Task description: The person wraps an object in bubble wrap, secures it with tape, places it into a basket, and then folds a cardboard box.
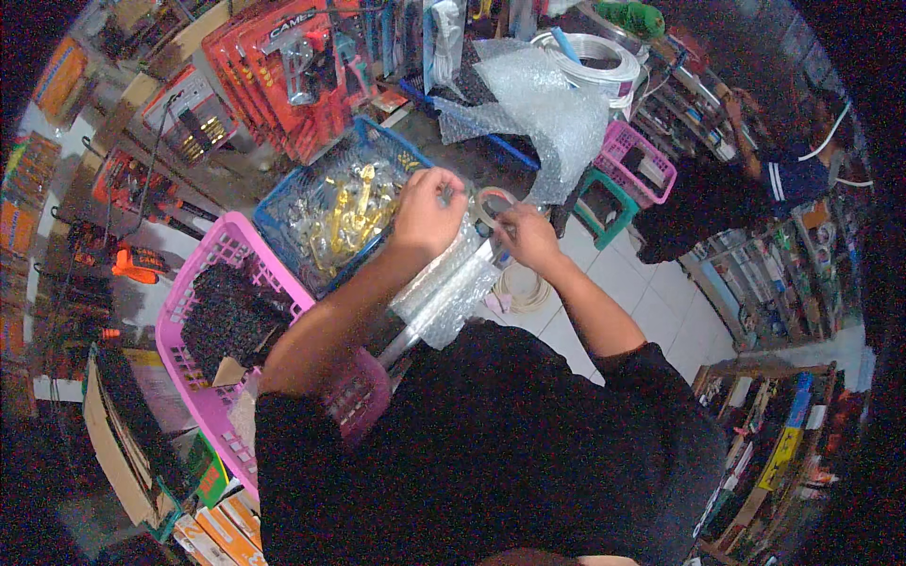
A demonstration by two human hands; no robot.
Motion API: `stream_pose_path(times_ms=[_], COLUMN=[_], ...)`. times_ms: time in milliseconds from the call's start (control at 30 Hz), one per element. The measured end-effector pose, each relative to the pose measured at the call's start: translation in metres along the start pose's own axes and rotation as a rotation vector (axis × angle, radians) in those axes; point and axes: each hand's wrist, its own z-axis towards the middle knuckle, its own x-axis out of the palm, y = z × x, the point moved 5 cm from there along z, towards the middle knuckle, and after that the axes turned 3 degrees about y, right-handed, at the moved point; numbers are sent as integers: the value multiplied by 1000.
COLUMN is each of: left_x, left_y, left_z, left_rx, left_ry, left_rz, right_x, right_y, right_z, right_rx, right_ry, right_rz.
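Black shirt (481, 434) nearest; right hand (528, 234) pinches tape roll (481, 198), likely steadying it by bubble wrap (453, 316); left hand (429, 215) curls, grip unclear.

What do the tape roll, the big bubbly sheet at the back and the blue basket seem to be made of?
Tape roll: perhaps plastic film on a cardboard core, judging by its pale brownish ring; blur leaves this open.
Bubbly sheet: clear, shiny plastic film, by its dimples and whitish highlights.
Blue basket: probably moulded plastic, by its even colour.
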Motion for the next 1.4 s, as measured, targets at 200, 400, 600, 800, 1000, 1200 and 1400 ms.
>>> stream_pose_path(times_ms=[200, 400, 600, 800, 1000, 1200, 1400], left_x=[21, 49, 54, 54, 51, 56, 65], left_y=[20, 21, 8, 1, -20, -18, -13], left_z=[-1, -16, -26, -38, -52, -62, -64], left_rx=[-40, -84, -146, -117, -20, -114, -173], left_ry=[36, 337, 497, 629, 704, 843, 933], left_rz=[-168, -608, -714, -778, -601, -758, -771], right_x=[-41, -57, -74, -82, -85, -87, -89], right_y=[1, 36, 72, 93, 108, 118, 115], right_z=[-33, -71, -90, -115, -141, -153, -160], right_rx=[302, 405, 348, 417, 469, 488, 444], right_ry=[-18, -18, -54, -18, -64, -93, -68], right_rz=[612, 821, 733, 754, 766, 730, 723])
